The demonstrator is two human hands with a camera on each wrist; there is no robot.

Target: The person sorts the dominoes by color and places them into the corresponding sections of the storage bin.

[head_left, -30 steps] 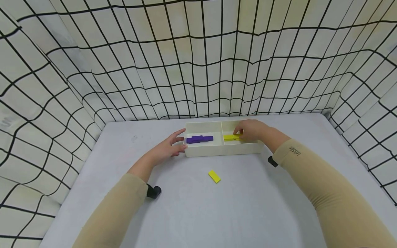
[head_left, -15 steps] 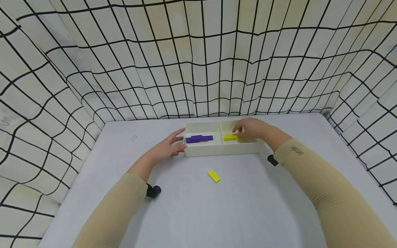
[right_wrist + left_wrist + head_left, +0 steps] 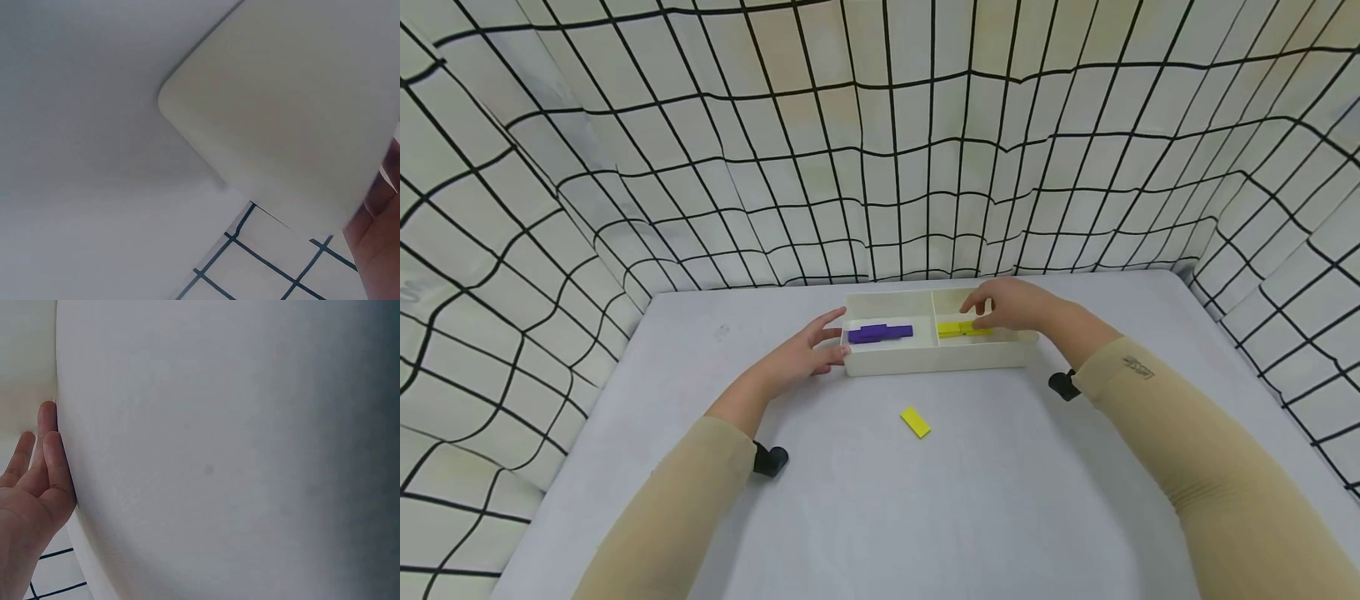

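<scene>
A white two-compartment box [image 3: 936, 360] stands on the white table. Several purple blocks [image 3: 880, 333] lie together in its left compartment, while several yellow blocks [image 3: 962, 328] lie in the right one. My left hand [image 3: 801, 358] rests against the box's left end, thumb at the front corner and fingers extended; the left wrist view shows the fingers [image 3: 56, 459] straight along the box. Over the right compartment is my right hand [image 3: 1011, 304], its fingers loosely bent above the yellow blocks and nothing seen between them. The box's right end is partly behind this hand.
A single flat yellow block [image 3: 915, 422] lies on the table [image 3: 865, 517] in front of the box. Black netting [image 3: 925, 150] over white walls encloses the table's back and sides.
My right hand has risen slightly off the yellow blocks and its fingers have loosened, so more of the yellow shows. The left hand keeps its place at the box.
</scene>
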